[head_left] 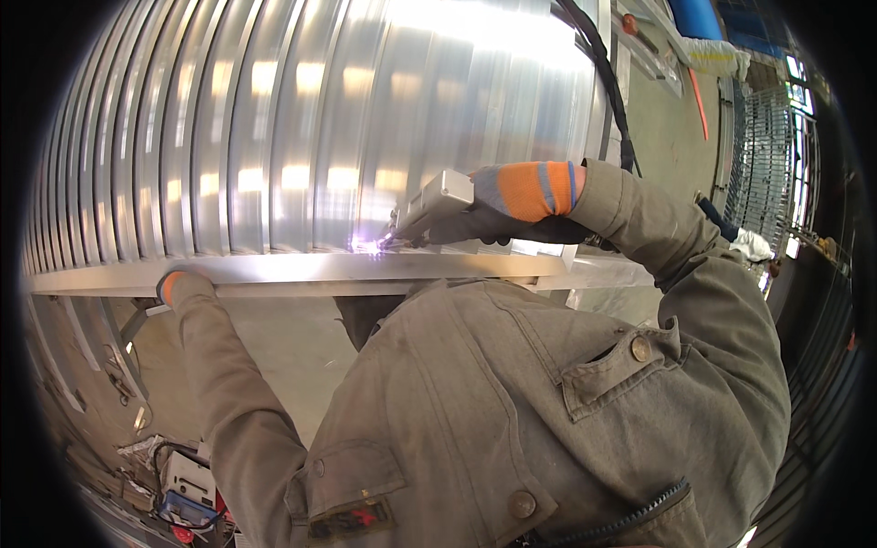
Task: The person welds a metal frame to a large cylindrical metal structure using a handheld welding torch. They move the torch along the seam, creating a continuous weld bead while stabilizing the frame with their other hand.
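My right hand (523,192), in an orange and grey work glove, is closed around a handheld welding gun (440,195). The gun's nozzle points down and left at the seam between a shiny ribbed metal panel (301,119) and a flat metal bar (429,266) along its near edge. A bright violet-white glow (369,245) shows at the nozzle tip. My left hand (168,286) is by the near edge of the bar, toward its left end. Only the orange glove cuff shows there; the fingers are hidden.
A thick black cable (603,68) runs along the panel's right side. Beyond it, an orange-handled tool (632,25) lies on a metal frame, with a red strip (699,105) near the floor. At lower left stands a grey and blue machine (189,484) among cables. Metal legs (78,352) stand under the left end.
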Available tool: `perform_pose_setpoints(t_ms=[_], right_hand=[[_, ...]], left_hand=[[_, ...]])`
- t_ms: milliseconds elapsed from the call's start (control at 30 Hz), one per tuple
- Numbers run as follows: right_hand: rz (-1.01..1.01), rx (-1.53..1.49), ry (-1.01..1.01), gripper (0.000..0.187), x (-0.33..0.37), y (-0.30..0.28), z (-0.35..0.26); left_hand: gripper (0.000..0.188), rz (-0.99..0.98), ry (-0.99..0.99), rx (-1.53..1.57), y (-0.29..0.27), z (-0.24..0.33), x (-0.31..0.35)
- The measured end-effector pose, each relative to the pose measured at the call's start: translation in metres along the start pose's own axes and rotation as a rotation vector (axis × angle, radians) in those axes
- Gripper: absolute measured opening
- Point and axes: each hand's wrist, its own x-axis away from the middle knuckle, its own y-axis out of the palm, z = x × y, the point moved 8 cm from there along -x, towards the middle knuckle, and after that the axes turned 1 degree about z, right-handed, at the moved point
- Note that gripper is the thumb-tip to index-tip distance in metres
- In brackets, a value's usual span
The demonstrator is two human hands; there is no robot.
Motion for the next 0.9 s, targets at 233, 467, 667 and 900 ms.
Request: perform_pose_setpoints(t_ms=[233, 467, 667, 900], right_hand=[[-0.014, 0.094, 0.257, 0.059, 0.011, 0.000, 0.030], [-0.030, 0.035, 0.208, 0.049, 0.017, 0.000, 0.012], [-0.032, 0.026, 0.155, 0.044, 0.026, -0.002, -0.015], [0.017, -0.031, 0.302, 0.048, 0.039, -0.002, 0.000]], left_hand=[[0.053, -0.022, -0.001, 0.005, 0.008, 0.001, -0.008], [0.059, -0.074, -0.008, -0.013, 0.012, -0.001, -0.015], [0.050, -0.068, -0.032, -0.052, 0.019, -0.001, -0.025], [0.051, -0.012, -0.026, -0.045, 0.016, -0.005, -0.029]])
